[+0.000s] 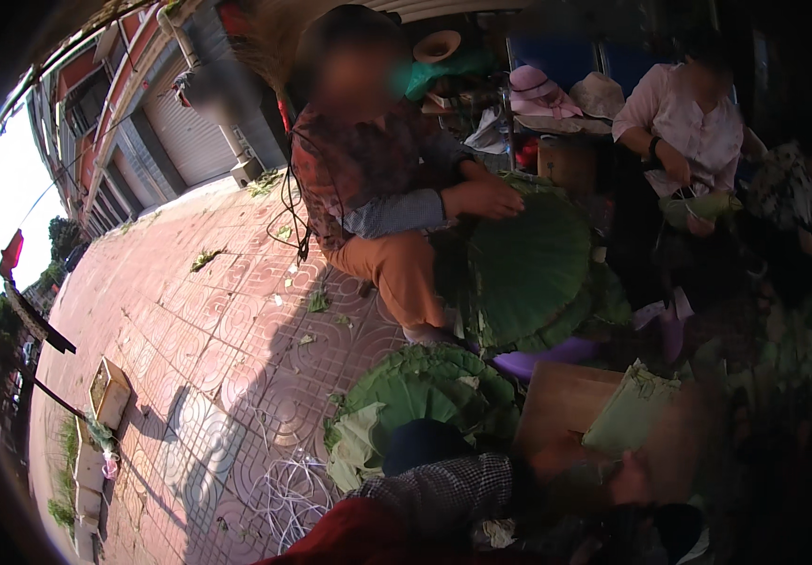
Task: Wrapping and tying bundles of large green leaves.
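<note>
Head view, looking down in deep shade: the person's left hand (545, 463) and right hand (634, 478) lie low in the picture, both blurred and dark. Between and just above them sits a pale green folded leaf parcel (634, 412), resting on a brown wooden board (564, 400) that serves as a small table. The right hand touches the lower edge of the parcel; whether its fingers close round it cannot be told, and the left hand's grip is likewise too dim to judge, though it lies at the board's near edge. A checked sleeve (443, 490) covers the left forearm, with red cloth (349, 537) below it.

Just left of the board lies a heap of large round green leaves (415, 391) on the patterned red paved floor (227, 330). White strings (297, 490) are strewn over the paving near the heap.

Across from the board a second person in a reddish patterned top and orange trousers sits with a hand (486, 198) resting on another stack of broad green leaves (528, 268), which stands tilted on edge. Further right a third person in a pale pink shirt holds a small green leaf bundle (702, 207) in both hands. A pink hat (533, 89) lies behind them. Grey roller shutters (189, 132) line the sunlit street at left.
</note>
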### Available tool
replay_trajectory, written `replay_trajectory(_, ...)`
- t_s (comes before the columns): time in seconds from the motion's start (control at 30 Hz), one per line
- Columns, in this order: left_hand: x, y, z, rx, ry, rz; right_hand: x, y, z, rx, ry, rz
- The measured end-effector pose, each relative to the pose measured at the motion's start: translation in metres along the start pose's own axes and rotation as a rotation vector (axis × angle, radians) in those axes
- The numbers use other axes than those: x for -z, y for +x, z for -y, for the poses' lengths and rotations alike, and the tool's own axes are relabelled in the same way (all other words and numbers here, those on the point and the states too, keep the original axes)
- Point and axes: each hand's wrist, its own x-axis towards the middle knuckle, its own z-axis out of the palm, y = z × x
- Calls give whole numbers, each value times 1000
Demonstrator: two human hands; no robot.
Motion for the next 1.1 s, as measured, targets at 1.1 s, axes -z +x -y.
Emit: replay_trajectory(1.1, -9, -5, 25, 271, 615, 204, 61, -4, 29, -5, 237, -70)
